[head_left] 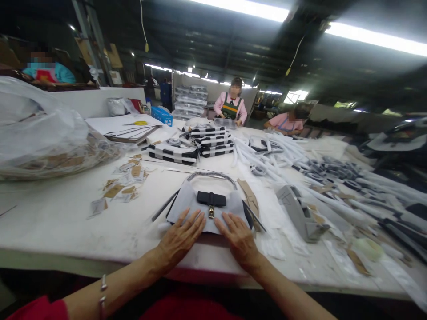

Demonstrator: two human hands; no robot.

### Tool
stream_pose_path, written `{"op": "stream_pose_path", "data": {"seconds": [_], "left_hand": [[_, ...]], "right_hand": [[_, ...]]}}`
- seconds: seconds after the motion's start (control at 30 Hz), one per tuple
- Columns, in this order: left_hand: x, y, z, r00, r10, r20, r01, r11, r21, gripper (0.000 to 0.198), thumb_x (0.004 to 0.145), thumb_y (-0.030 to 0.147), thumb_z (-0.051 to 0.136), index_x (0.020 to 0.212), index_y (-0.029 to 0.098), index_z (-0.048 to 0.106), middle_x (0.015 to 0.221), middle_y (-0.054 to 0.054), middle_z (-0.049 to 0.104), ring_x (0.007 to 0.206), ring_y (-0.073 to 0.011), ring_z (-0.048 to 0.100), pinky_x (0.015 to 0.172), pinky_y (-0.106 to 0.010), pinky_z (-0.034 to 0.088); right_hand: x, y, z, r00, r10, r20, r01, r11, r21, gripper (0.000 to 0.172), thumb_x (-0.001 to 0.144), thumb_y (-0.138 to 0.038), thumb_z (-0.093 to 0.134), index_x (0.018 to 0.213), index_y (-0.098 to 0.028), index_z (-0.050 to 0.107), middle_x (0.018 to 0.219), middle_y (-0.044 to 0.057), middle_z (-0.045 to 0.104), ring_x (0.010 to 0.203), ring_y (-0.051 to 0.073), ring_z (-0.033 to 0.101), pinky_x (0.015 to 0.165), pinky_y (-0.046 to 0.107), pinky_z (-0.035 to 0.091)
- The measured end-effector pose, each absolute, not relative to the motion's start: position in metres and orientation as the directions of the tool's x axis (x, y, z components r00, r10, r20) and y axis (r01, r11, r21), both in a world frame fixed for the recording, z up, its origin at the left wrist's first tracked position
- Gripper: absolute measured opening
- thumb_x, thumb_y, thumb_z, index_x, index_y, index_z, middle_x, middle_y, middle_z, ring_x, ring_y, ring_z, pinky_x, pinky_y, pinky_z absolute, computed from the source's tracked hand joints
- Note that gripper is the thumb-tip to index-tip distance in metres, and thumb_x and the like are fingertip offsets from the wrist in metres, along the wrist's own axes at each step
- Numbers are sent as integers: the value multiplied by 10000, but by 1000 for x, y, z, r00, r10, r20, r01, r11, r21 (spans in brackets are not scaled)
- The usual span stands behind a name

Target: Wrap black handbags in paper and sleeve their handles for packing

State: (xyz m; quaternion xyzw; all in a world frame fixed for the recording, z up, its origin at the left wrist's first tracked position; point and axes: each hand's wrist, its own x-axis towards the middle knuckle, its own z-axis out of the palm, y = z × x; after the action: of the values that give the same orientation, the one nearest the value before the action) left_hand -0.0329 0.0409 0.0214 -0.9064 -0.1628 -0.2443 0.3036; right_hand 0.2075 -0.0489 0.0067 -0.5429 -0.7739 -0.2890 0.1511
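The small dark bag (211, 198) lies on the desk (63, 222), close to the middle of the near edge. It is longer from side to side, along that edge. Its loop handle (213, 174) points to the far edge. The left hand (181, 234) and right hand (239, 237) hold nothing. They lie flat, fingers a bit apart, on the pale sheet (188, 202) over the bag, one each side of the gold clasp (211, 212). Both look just as near to it.
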Motion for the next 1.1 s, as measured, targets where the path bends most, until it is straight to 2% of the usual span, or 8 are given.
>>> {"op": "stream_pose_path", "data": {"seconds": [0.2,0.37,0.47,0.57,0.63,0.77,0.9,1.1], "left_hand": [[-10,39,12,819,194,540,520,-650,-555,341,926,148,418,1206,81,601,1162,-170,651,1076,-271,620,967,-420,446],[-12,48,22,865,145,481,434,-697,-571,341,907,72,430,1224,81,556,1092,-145,648,982,-239,630,870,-378,468],[-11,49,43,887,181,424,401,-758,-515,323,934,78,402,1232,76,525,972,-108,640,833,-215,619,747,-359,470],[-6,52,68,906,203,370,363,-823,-436,294,953,109,385,1213,73,516,898,-89,624,771,-223,606,694,-366,462],[-1,56,84,917,211,338,341,-855,-390,299,948,114,390,1220,74,508,899,-98,631,783,-233,614,705,-375,462],[9,64,106,941,224,255,302,-894,-332,265,879,94,478,1135,103,543,885,-99,649,780,-244,634,703,-371,462],[16,71,118,951,231,206,283,-918,-279,268,801,83,551,1066,123,555,889,-98,661,791,-257,646,707,-373,478],[14,81,136,946,284,159,313,-926,-210,279,794,82,545,1065,142,570,929,-104,682,798,-264,665,693,-362,485]], "right_hand": [[205,-46,3,-333,737,589,937,187,296,554,893,-44,420,1387,-271,525,1320,87,616,1199,273,550,966,453,477],[199,-48,10,-294,785,546,950,174,260,593,856,-49,461,1411,-256,490,1334,89,606,1221,268,531,1000,454,441],[195,-51,22,-235,841,488,969,164,185,603,852,-200,599,1436,-195,448,1358,135,577,1213,314,522,1015,488,418],[198,-52,35,-215,860,464,975,164,148,771,788,-407,732,1436,-128,420,1343,188,566,1157,343,539,984,493,428],[202,-51,42,-226,852,472,972,170,160,853,755,-453,767,1446,-121,391,1328,191,572,1115,335,554,947,468,443],[212,-48,47,-243,827,507,965,153,213,922,740,-425,792,1485,-147,326,1344,176,565,1072,329,561,907,454,433],[217,-41,47,-230,808,542,966,122,229,870,772,-351,753,1490,-141,309,1345,172,558,1056,327,562,904,478,416],[222,-30,58,-264,796,545,957,147,249,806,768,-248,702,1475,-120,335,1343,169,556,1034,317,576,870,454,437]]}}
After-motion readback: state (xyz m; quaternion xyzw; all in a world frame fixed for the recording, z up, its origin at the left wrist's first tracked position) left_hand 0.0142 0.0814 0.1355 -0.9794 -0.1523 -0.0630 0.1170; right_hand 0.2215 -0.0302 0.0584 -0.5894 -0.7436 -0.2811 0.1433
